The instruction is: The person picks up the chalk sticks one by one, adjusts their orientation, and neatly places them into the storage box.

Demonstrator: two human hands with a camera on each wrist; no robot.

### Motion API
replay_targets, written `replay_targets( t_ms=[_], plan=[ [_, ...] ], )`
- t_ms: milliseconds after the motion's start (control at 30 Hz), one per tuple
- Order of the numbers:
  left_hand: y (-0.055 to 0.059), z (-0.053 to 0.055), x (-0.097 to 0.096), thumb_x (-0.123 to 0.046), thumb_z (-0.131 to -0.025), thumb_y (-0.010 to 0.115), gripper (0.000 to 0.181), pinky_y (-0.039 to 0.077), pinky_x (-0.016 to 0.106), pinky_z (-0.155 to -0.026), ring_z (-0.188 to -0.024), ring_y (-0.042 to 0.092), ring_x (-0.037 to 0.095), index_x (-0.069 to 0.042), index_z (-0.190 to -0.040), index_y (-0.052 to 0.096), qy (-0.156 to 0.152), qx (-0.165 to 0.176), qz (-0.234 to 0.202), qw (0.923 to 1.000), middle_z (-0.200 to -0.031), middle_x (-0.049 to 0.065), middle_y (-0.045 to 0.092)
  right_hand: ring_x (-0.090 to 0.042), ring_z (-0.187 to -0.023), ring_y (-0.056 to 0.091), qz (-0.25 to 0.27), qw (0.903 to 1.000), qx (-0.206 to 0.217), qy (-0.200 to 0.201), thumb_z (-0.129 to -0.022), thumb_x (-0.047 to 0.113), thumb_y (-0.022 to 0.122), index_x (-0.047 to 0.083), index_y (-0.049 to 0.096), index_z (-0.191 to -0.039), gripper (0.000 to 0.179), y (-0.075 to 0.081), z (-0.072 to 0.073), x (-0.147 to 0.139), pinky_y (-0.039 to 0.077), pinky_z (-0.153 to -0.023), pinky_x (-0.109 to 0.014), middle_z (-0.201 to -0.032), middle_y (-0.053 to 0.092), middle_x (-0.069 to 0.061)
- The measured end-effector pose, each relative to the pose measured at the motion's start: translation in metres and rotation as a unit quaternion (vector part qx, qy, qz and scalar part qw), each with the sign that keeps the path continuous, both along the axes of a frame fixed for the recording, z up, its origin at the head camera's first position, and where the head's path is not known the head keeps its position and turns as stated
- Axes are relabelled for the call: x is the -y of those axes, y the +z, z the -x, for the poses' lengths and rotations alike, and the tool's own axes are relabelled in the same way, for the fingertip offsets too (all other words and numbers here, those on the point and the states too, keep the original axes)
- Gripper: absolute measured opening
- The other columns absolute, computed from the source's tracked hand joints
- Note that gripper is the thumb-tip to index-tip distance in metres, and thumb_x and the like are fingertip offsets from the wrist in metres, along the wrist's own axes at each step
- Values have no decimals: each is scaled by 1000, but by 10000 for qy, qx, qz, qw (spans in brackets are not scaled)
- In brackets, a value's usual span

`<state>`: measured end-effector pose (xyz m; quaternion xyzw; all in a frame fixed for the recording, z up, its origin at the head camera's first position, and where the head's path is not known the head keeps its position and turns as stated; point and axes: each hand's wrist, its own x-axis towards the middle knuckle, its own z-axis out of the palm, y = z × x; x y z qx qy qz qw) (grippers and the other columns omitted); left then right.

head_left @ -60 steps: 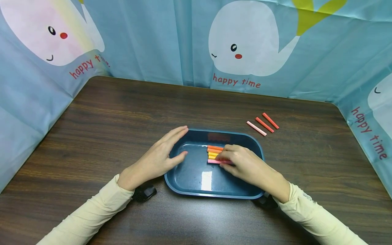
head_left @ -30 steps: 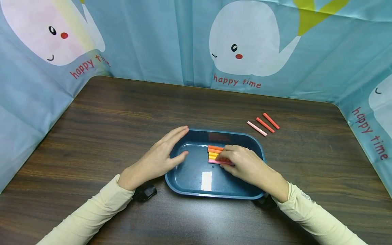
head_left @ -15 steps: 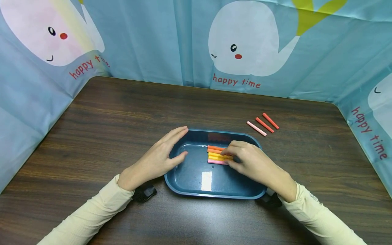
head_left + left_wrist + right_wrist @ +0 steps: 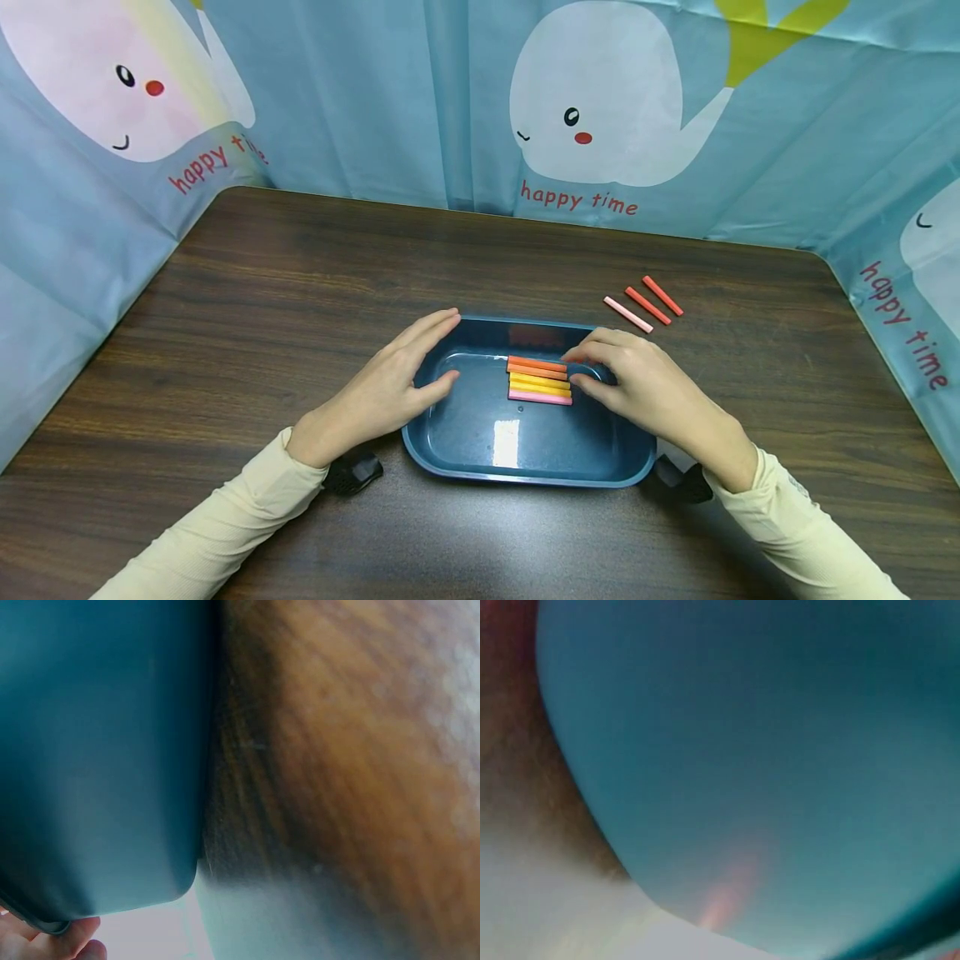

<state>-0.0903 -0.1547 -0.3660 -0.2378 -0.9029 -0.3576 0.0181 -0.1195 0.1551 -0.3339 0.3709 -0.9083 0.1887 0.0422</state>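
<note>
A dark blue plastic tray [image 4: 525, 481] rests on the table. Inside lie several chalk-like sticks side by side: orange on the far side, yellow [image 4: 538, 384] in the middle, pink [image 4: 540, 398] nearest. My left hand [image 4: 378, 383] is at the tray's left end, fingers extended along the rim and thumb over the inside. In the left wrist view, fingertips [image 4: 71, 937] show at the rim's corner. My right hand [image 4: 637, 375] hovers over the tray's right end with loosely bent fingers, its tips just right of the row and nothing between them.
Behind the tray to the right lie a pale pink stick [image 4: 628, 315] and two red sticks [image 4: 648, 306]. A blue whale-print curtain [image 4: 360, 100] borders the dark wooden table [image 4: 337, 258]. The tray's outer wall [image 4: 705, 750] fills most of the right wrist view.
My right hand has let go of the row of sticks and drawn back to the right, uncovering their right ends. The left hand and the tray have stayed put.
</note>
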Motion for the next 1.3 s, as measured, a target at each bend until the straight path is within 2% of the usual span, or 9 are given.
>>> replay_targets(
  t_ms=[300, 467, 600, 700, 767, 833, 1100, 1200, 1300],
  plan=[
    [-1, 0, 1, -17, -93, 67, 66, 36, 53, -115, -144, 39, 30, 0, -150, 39, -27, -35, -15, 10000, -158, 14, 35, -16, -93, 67, 28, 9999, -38, -95, -81, 9, 80, 7, 75, -106, 25, 7, 5, -10, 58, -79, -39, -102, 72, -3],
    [-1, 0, 1, -17, -93, 67, 66, 37, 52, -114, -144, 39, 30, 0, -150, 39, -36, -58, -21, 10000, -158, 14, 35, -19, -95, 69, 251, 9994, -232, -85, -79, 6, 81, 7, 75, -105, 27, 9, 7, -15, 58, -76, -39, -101, 72, -4],
    [-1, 0, 1, -17, -93, 67, 66, 37, 52, -114, -144, 39, 30, 0, -150, 38, -49, -86, -3, 10000, -159, 14, 35, -26, -103, 71, 484, 9977, -472, -75, -75, 1, 83, 8, 75, -103, 30, 11, 9, -18, 58, -76, -42, -101, 73, -4],
    [-1, 0, 1, -17, -93, 67, 66, 37, 52, -114, -144, 39, 30, 0, -150, 38, -52, -95, 5, 9999, -159, 15, 35, -27, -99, 72, 687, 9959, -586, -88, -72, -2, 84, 7, 74, -101, 32, 12, 12, -22, 59, -75, -43, -104, 74, -6],
    [-1, 0, 1, -17, -93, 67, 66, 37, 52, -114, -144, 39, 30, 0, -150, 38, -53, -91, 8, 9999, -158, 15, 35, -24, -92, 73, 784, 9949, -621, -104, -71, -2, 85, 7, 74, -101, 32, 12, 14, -26, 59, -73, -41, -104, 74, -7],
    [-1, 0, 1, -17, -93, 67, 66, 37, 53, -114, -144, 39, 30, 0, -150, 38, -55, -82, 10, 10000, -158, 15, 35, -20, -87, 72, 835, 9943, -649, -132, -72, -2, 84, 6, 74, -102, 33, 12, 17, -29, 58, -72, -34, -104, 74, -7],
    [0, 0, 1, -18, -93, 68, 67, 37, 52, -115, -145, 38, 30, -1, -151, 38, -40, -30, 53, 10000, -159, 14, 34, -11, -81, 64, 985, 9925, -607, -404, -75, -3, 82, 3, 74, -104, 31, 8, 32, -44, 47, -75, -4, -95, 74, -5],
    [1, -1, 1, -19, -93, 68, 67, 37, 52, -115, -145, 38, 30, -1, -151, 38, -31, -22, 72, 10000, -159, 14, 34, -13, -82, 64, 1031, 9919, -563, -489, -75, -2, 82, 3, 74, -103, 30, 5, 37, -48, 43, -75, 0, -97, 73, -8],
    [1, -1, 1, -19, -93, 68, 67, 36, 51, -115, -145, 38, 30, -1, -151, 38, -23, -9, 81, 10000, -159, 14, 34, -20, -85, 67, 985, 9919, -551, -575, -76, -1, 82, 4, 75, -103, 29, 2, 42, -52, 42, -75, -1, -98, 74, -10]
  ],
)
